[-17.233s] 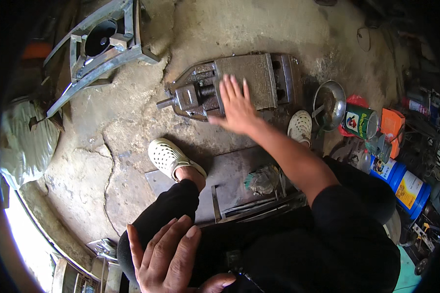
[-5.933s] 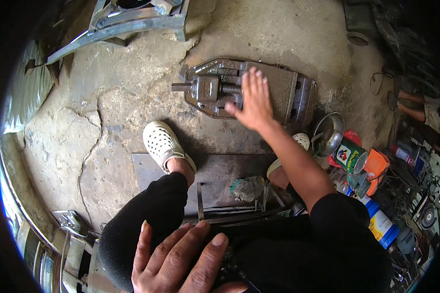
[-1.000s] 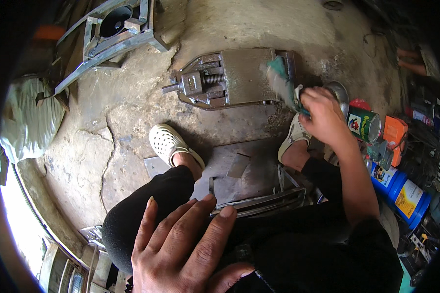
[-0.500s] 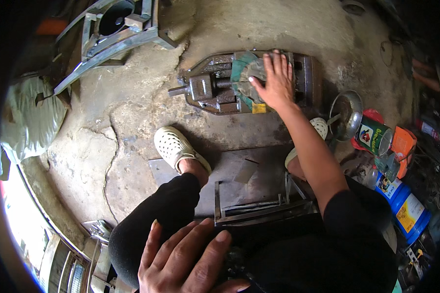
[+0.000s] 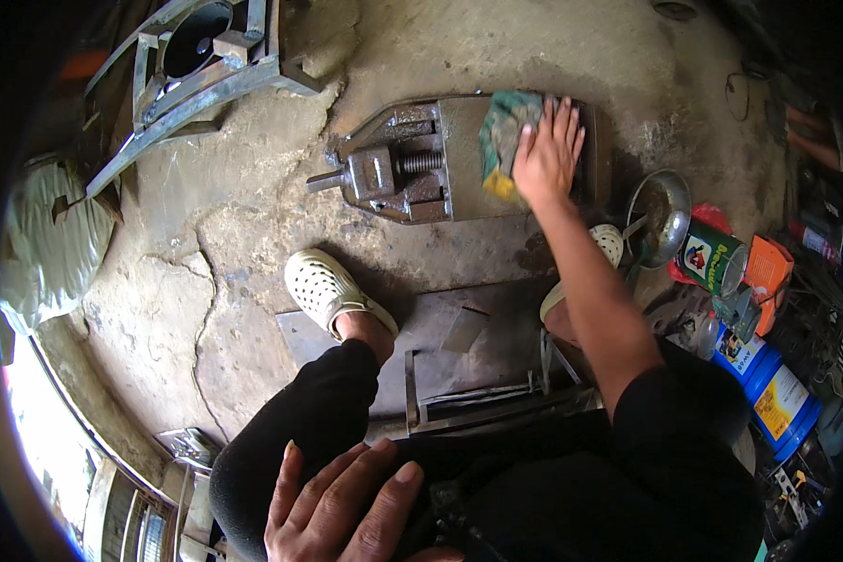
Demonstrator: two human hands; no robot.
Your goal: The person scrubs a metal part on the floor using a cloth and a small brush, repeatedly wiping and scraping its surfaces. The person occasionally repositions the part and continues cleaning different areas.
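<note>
A heavy, grimy machine vise (image 5: pixel 373 172) lies on the floor in front of me, with its screw and square-ended shaft at the left. My right hand (image 5: pixel 548 159) lies flat with fingers outstretched on a crumpled green, grey and yellow rag (image 5: pixel 503 131). It presses this cloth against the flat top of the vise, right of the middle. Part of the rag is hidden under my palm. Down at the lower edge, my left hand (image 5: pixel 342 510) is empty, its fingers apart, held over my dark-clothed lap.
A welded metal frame (image 5: pixel 192 103) stands at the far left, above a pale plastic bag (image 5: pixel 56 239). To the right are a metal pan (image 5: pixel 660 220), a green can (image 5: pixel 709 262) and a blue bucket (image 5: pixel 777 398). Metal bars (image 5: pixel 496 407) lie between my feet.
My right hand has slid the rag rightward along the vise, uncovering more of its flat top. My left hand stays over my lap. The whole view has shifted slightly.
</note>
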